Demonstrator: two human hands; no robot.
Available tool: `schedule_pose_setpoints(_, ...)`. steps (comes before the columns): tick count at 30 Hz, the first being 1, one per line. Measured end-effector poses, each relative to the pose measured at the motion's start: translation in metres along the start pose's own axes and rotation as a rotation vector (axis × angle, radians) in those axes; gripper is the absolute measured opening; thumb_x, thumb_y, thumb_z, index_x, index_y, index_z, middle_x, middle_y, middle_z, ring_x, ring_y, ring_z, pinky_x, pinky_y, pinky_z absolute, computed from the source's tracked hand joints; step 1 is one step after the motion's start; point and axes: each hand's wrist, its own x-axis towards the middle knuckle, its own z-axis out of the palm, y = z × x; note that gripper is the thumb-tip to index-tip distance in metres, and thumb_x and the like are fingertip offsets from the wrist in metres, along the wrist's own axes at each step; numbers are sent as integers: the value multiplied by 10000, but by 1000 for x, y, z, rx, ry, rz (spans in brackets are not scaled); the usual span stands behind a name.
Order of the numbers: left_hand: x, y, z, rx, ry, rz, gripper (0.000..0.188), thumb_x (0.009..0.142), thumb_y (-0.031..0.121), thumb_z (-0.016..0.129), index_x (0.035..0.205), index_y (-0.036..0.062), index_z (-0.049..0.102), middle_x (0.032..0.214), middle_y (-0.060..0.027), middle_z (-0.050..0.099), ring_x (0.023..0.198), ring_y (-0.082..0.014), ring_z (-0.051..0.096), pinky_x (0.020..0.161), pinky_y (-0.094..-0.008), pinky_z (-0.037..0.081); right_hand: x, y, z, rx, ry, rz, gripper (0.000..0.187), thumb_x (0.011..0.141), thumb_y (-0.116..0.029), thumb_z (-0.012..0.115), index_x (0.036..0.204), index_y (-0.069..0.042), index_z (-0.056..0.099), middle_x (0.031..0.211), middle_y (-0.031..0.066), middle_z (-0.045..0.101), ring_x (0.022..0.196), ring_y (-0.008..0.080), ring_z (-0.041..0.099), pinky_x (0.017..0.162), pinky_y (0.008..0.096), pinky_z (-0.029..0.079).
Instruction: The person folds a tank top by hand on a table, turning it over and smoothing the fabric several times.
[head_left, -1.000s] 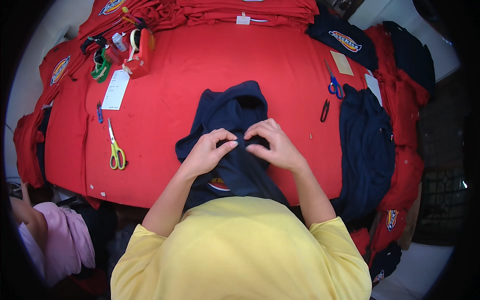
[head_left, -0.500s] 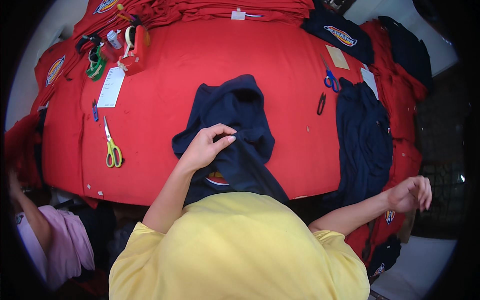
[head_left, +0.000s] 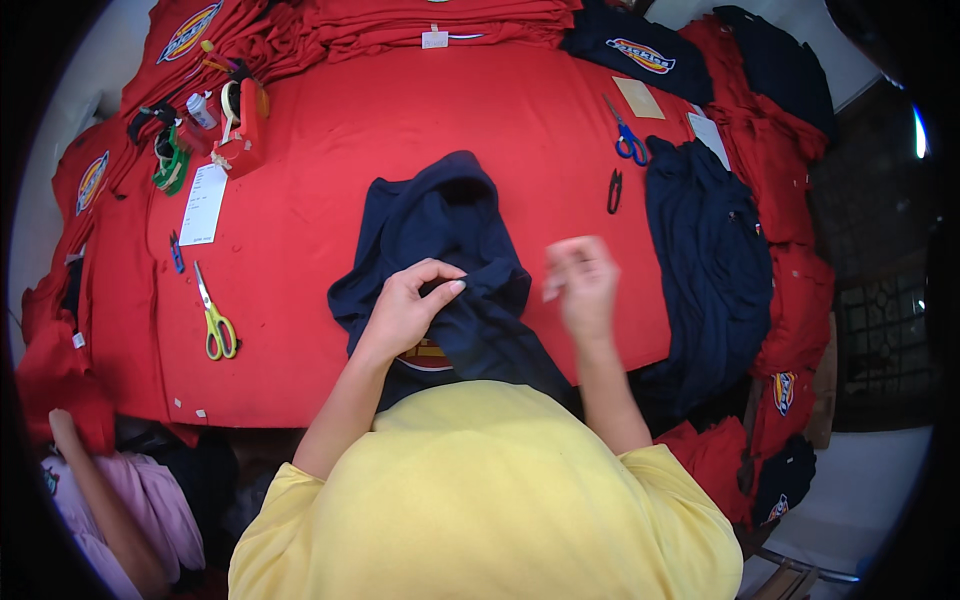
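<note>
A navy hooded garment (head_left: 432, 215) lies in front of me on the red cloth-covered table (head_left: 400, 110), its hood spread away from me and its lower part hanging over the near edge. Below the hood, my left hand (head_left: 400, 310) pinches a fold of the navy fabric between thumb and fingers. A coloured print (head_left: 427, 352) shows partly under my left wrist. My right hand (head_left: 584, 285) is in the air just right of the hood, apart from the cloth; motion smears its fingers, so whether it holds anything is unclear.
Yellow-handled scissors (head_left: 219, 332), blue snips (head_left: 177, 253), a paper sheet (head_left: 203, 205) and a red tape dispenser (head_left: 240, 150) lie left. Blue-handled scissors (head_left: 629, 147), black snips (head_left: 614, 192) and another navy garment (head_left: 705, 270) lie right. A co-worker's arm (head_left: 118, 515) shows lower left.
My right hand has swung in from the far right to beside the hood. My left hand keeps its pinch on the fabric. The whole view has shifted slightly.
</note>
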Motion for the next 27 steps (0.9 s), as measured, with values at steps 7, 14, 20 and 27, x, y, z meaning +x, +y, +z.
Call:
schedule_pose_setpoints(7, -54, -3, -67, 555, 358, 122, 310, 828, 153, 683, 1118, 46, 656, 1090, -108, 649, 1028, -295, 577, 925, -369, 440, -42, -119, -291, -1104, 1335, -863, 535, 1000, -325, 288, 984, 70, 648, 1005, 169, 654, 965, 309, 607, 974, 426, 442)
schedule_pose_setpoints(14, -74, -29, -59, 815, -21, 120, 496, 778, 196, 731, 1229, 55, 581, 1173, -118, 609, 1078, -310, 530, 960, -377, 410, -27, -91, -116, -459, 432, -512, 227, 931, -87, 487, 1052, 30, 639, 1151, 153, 624, 967, 210, 609, 795, 309, 513)
schedule_pose_setpoints(20, -80, -1, -55, 1025, -17, 44, 366, 749, 173, 749, 1053, 19, 614, 961, -129, 586, 954, -313, 569, 843, -400, 465, -25, -1, 43, -854, -540, -359, 391, 878, -308, 656, 1221, -133, 584, 931, 115, 570, 918, 289, 610, 800, 387, 499)
schedule_pose_setpoints(27, -197, 28, -198, -75, 242, 179, 347, 667, 143, 824, 824, 48, 529, 1185, -162, 481, 1089, -241, 566, 900, -334, 464, 10, -67, -142, 444, -423, -193, 178, 859, -19, 631, 920, -79, 475, 897, 60, 567, 807, 144, 578, 721, 286, 485)
